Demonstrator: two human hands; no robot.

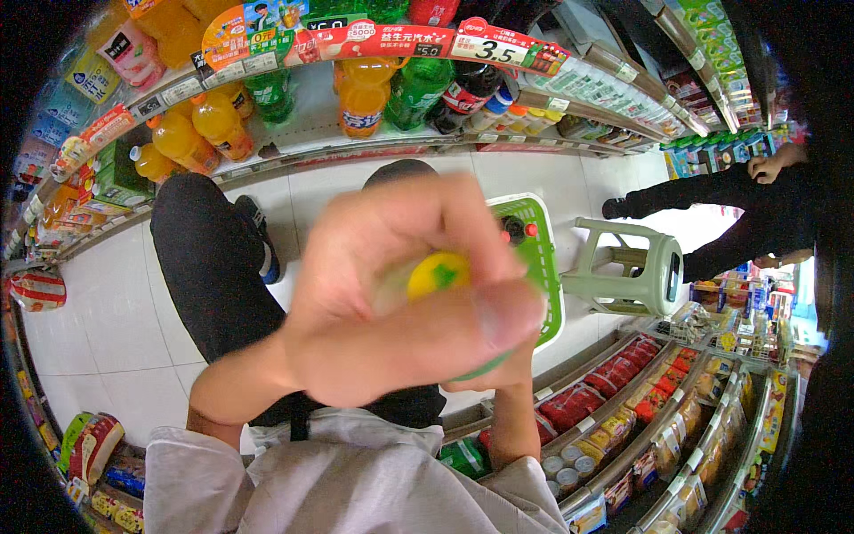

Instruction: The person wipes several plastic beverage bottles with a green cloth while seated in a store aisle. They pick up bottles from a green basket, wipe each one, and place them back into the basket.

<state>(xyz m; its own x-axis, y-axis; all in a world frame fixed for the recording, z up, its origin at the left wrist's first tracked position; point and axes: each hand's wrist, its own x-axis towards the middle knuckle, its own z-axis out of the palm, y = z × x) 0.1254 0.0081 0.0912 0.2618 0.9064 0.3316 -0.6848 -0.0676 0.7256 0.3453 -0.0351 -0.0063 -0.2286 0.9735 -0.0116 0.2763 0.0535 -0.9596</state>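
Note:
My left hand is very close to the camera and blurred, its fingers and thumb curled around a small item with a yellow top that bears a green mark. The rest of that item is hidden by the fingers. My right hand is behind and below the left one and mostly covered by it. A thin green edge shows between the two hands; whether it belongs to the same item I cannot tell. What the right hand grips is hidden. Beyond the hands stands a green basket with a white rim, holding dark bottles with red caps.
Drink shelves hold orange soda bottles, green bottles and a dark cola bottle. A pale green plastic stool stands past the basket. Another person's legs are at right. Snack shelves run along the lower right.

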